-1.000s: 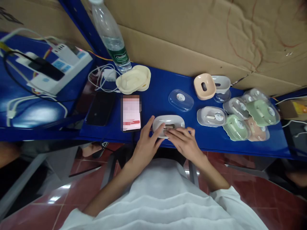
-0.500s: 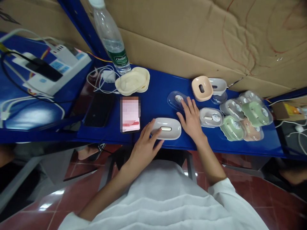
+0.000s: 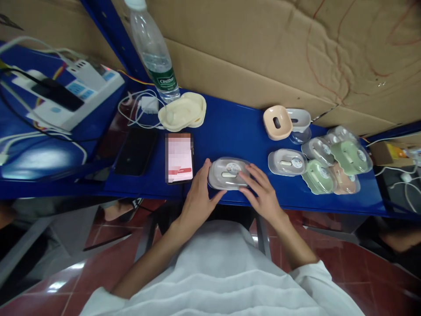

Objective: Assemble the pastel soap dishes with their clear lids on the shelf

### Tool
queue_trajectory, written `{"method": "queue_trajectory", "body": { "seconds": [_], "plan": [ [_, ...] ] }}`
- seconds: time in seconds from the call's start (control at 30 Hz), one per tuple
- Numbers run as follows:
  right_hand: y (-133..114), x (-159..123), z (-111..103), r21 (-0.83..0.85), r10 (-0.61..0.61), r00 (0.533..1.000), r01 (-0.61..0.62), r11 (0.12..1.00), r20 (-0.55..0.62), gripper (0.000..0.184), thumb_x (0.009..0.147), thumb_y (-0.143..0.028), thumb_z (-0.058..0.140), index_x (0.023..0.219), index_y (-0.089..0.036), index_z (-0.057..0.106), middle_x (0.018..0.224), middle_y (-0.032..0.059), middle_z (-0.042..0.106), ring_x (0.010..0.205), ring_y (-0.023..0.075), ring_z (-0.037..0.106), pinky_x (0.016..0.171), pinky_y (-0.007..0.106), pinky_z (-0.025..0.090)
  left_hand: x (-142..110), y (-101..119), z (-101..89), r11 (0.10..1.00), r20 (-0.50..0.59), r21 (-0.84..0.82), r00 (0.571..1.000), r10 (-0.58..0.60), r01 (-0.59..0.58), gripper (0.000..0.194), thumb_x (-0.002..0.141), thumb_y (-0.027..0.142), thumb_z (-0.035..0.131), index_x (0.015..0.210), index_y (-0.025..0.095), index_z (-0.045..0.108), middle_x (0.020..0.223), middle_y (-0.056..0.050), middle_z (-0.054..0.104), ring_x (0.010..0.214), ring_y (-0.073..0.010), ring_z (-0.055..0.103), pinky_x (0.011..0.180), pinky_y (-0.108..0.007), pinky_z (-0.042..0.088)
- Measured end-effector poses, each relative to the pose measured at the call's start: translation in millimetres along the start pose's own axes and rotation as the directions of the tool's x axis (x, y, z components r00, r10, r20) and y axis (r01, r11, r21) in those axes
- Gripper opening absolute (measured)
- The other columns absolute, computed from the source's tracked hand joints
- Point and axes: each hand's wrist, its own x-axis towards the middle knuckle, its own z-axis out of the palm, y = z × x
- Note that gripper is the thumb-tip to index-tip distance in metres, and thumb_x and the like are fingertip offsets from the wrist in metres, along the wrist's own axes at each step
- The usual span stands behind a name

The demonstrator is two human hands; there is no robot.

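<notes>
A light grey soap dish point(image 3: 213, 184) rests at the table's front edge, a cream insert in its middle slot. Over it lies a clear lid point(image 3: 219, 169) with a round sticker; whether it is seated all round, I cannot tell. My left hand point(image 3: 199, 193) grips the dish at its left end, thumb in front and fingers behind. At the right end, my right hand point(image 3: 261, 193) has its fingers and thumb around the lid's edge. Nearest on the right stands another lidded grey soap dish point(image 3: 279, 162).
Several lidded dishes point(image 3: 350, 156) cluster at the right. Behind them sit a peach dish point(image 3: 268, 125) and a grey one point(image 3: 302, 116). Leftward are a lit phone point(image 3: 179, 158), a dark phone point(image 3: 134, 151), cream trays point(image 3: 177, 115), a water bottle point(image 3: 158, 61) and a power strip point(image 3: 75, 101).
My right hand left the dish, reached the clear lid lying behind it, and brought it back onto the grey dish. The left hand stayed at the dish's left end.
</notes>
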Motion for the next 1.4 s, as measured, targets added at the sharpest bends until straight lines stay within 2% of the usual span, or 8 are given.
{"method": "queue_trajectory", "body": {
  "seconds": [0.23,0.4,0.7,0.8,0.9,1.03,1.13,1.4],
  "plan": [
    [-4.1,-11.6,18.3,-0.094,-0.041,0.999,0.044,0.995,0.036,0.060,0.108,-0.027,0.063,0.166,-0.037,0.047,0.163,0.0095,0.056,0.160,0.0323,0.043,0.128,0.061,0.046,1.2,0.4,-1.4,0.998,0.013,0.047,0.999,0.029,-0.030,0.097,0.099,0.038,0.076,0.174,0.030,0.016,0.164,-0.020,0.050,0.151,-0.0340,0.054,0.121,-0.053,0.052],
    [1.5,-14.9,24.3,-0.090,-0.104,0.994,0.102,0.991,-0.025,0.069,0.107,-0.024,0.065,0.169,-0.039,0.040,0.163,0.0103,0.057,0.161,0.0320,0.042,0.128,0.062,0.046,0.6,-1.3,-3.2,0.996,0.017,0.072,0.999,0.048,-0.049,0.087,0.099,0.037,0.076,0.171,0.031,0.027,0.161,-0.019,0.052,0.151,-0.0335,0.054,0.123,-0.053,0.049],
    [7.0,-13.2,22.4,-0.123,-0.047,0.999,0.050,0.991,0.022,0.061,0.107,-0.029,0.064,0.165,-0.039,0.047,0.164,0.0086,0.055,0.166,0.0344,0.030,0.128,0.064,0.045,4.7,-1.4,-11.4,0.996,0.103,0.079,0.994,0.032,-0.040,0.079,0.102,0.035,0.070,0.170,0.029,0.030,0.164,-0.017,0.050,0.153,-0.0313,0.053,0.124,-0.050,0.049],
    [13.7,2.7,20.6,-0.167,-0.009,0.999,0.002,0.986,-0.041,0.057,0.108,-0.028,0.061,0.164,-0.035,0.050,0.163,0.0103,0.055,0.165,0.0340,0.033,0.127,0.062,0.046,28.7,-2.5,-34.0,0.986,0.119,0.132,0.989,0.086,-0.102,0.061,0.108,0.034,0.059,0.165,0.026,0.040,0.165,-0.016,0.052,0.152,-0.0288,0.053,0.124,-0.047,0.049],
    [20.9,25.3,19.3,-0.241,0.040,0.998,-0.049,0.969,-0.043,0.053,0.109,-0.028,0.058,0.161,-0.032,0.053,0.163,0.0119,0.055,0.161,0.0354,0.039,0.127,0.063,0.043,75.2,-7.0,-63.8,0.950,0.029,0.288,0.992,0.119,-0.122,0.043,0.109,0.033,0.052,0.150,0.025,0.060,0.155,-0.012,0.063,0.144,-0.0288,0.060,0.123,-0.047,0.048],
    [27.2,51.5,15.5,-0.351,0.110,0.994,-0.103,0.931,-0.001,0.062,0.108,-0.025,0.055,0.169,-0.028,0.042,0.176,0.0143,0.037,0.164,0.0389,0.031,0.130,0.069,0.031,142.9,-24.6,-90.7,0.842,-0.022,0.539,0.999,0.027,-0.011,0.039,0.102,0.028,0.055,0.137,0.017,0.069,0.142,-0.018,0.068,0.137,-0.0374,0.060,0.119,-0.054,0.044],
    [36.4,63.9,2.5,-0.418,0.129,0.992,-0.119,0.901,-0.004,0.068,0.108,-0.029,0.055,0.172,-0.022,0.035,0.179,0.0178,0.029,0.165,0.0400,0.027,0.131,0.070,0.025,169.7,-41.4,-93.6,0.759,0.012,0.649,0.998,-0.063,0.041,0.040,0.098,0.028,0.058,0.132,0.012,0.071,0.138,-0.022,0.069,0.132,-0.0417,0.060,0.115,-0.059,0.043],
    [108.8,91.4,-81.4,-0.541,0.322,0.937,-0.343,0.768,-0.136,0.052,0.109,-0.031,0.042,0.156,-0.017,0.058,0.164,0.0197,0.053,0.151,0.0436,0.048,0.120,0.069,0.040,172.1,-52.4,-89.7,0.746,0.040,0.665,0.998,-0.056,0.015,0.031,0.097,0.023,0.052,0.116,0.012,0.074,0.131,-0.022,0.071,0.124,-0.0397,0.065,0.107,-0.055,0.047]
  ]
}}
